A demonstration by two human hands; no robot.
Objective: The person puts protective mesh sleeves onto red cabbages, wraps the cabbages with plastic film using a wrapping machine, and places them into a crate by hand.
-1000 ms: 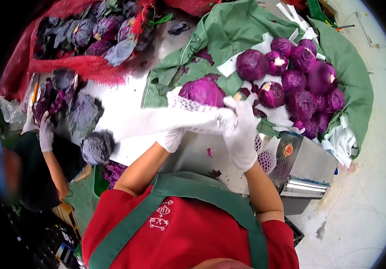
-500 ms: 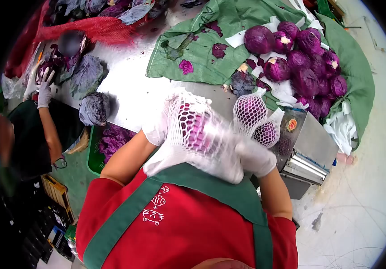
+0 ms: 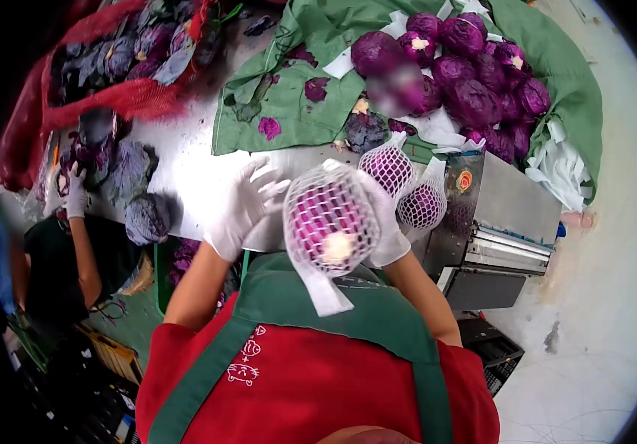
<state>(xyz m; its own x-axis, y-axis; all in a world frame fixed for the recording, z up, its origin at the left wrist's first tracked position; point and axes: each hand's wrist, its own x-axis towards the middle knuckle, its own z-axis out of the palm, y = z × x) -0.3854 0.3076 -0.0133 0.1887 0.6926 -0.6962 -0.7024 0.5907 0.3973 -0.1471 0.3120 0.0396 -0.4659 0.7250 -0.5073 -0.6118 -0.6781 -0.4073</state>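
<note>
From my remote view, a round purple cabbage (image 3: 326,214) fills a stretchy white mesh sleeve (image 3: 327,294), pale stem end showing and a flat tail hanging down, held before the green apron (image 3: 289,288). My gloved right hand (image 3: 385,222) grips its side, fingers curled behind it; my gloved left hand (image 3: 243,207) is just beside, fingers spread, above the smooth, shiny metal table (image 3: 185,140).

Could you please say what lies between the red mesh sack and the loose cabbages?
The head view shows metal tabletop bearing a dark leaf, then green cloth with purple scraps.
</note>
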